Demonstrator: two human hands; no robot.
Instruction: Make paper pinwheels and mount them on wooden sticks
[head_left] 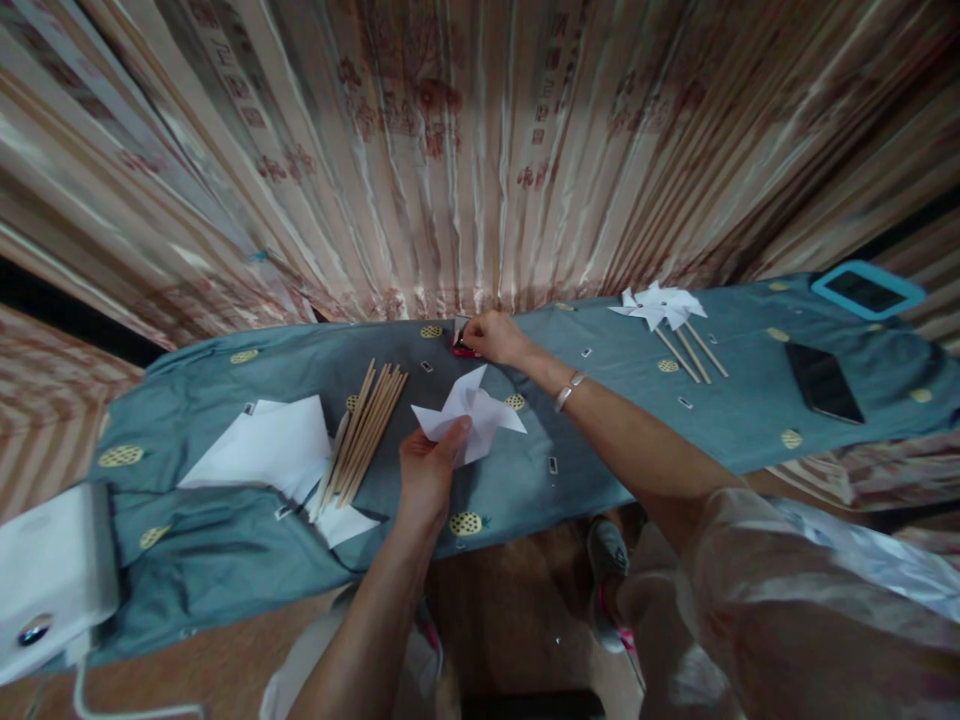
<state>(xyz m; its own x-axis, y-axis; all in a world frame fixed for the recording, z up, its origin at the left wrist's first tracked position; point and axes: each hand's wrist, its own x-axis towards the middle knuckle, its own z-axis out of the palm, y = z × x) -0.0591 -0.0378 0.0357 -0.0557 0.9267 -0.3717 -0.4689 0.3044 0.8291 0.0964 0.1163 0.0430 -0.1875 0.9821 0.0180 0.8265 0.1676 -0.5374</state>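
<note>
My left hand (pixel 426 470) is closed on a folded white paper pinwheel head (pixel 471 410), held just above the blue pineapple-print cloth (pixel 600 420). My right hand (pixel 491 337) reaches to the far edge of the cloth, its fingers closed on a small red and black object (pixel 461 346) that I cannot make out. A bundle of wooden sticks (pixel 367 430) lies left of my left hand. White paper sheets (pixel 262 455) lie beside and under the sticks.
Finished white pinwheels on sticks (pixel 664 308) lie at the far right. A dark phone (pixel 823 382) and a blue-framed tablet (pixel 866 290) rest further right. A white box (pixel 52 570) sits at the left end. Curtains hang behind. Small clips are scattered on the cloth.
</note>
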